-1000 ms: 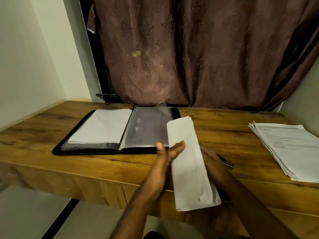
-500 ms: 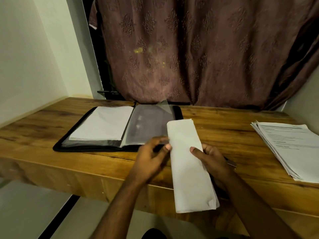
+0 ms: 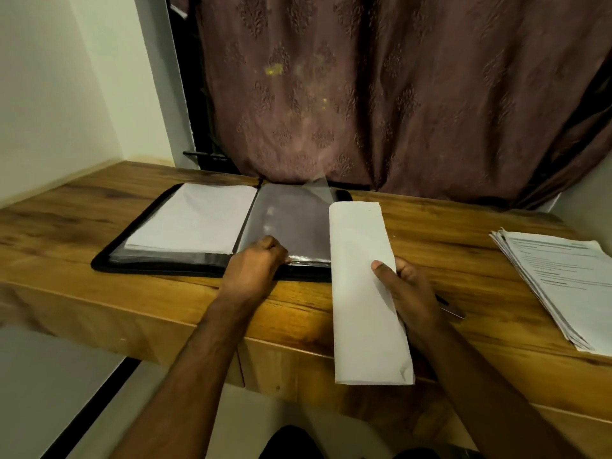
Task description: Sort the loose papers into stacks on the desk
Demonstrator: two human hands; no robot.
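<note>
A long folded bundle of white papers (image 3: 362,286) is held upright over the desk's front edge by my right hand (image 3: 407,293), thumb on its face and fingers behind. My left hand (image 3: 256,263) has its fingers curled on the near edge of the clear plastic sleeves (image 3: 291,220) in an open black folder (image 3: 106,260). White sheets (image 3: 195,220) lie on the folder's left side. A stack of printed papers (image 3: 563,276) rests on the desk at the right.
The wooden desk (image 3: 447,233) runs wall to wall, with a brown curtain (image 3: 397,94) behind it. A dark pen-like object (image 3: 450,309) lies on the desk just right of my right hand. Bare wood separates the folder and the printed stack.
My left hand has left the folded bundle and moved left to the folder's plastic sleeves. My right hand now holds the bundle alone, thumb moved onto its front.
</note>
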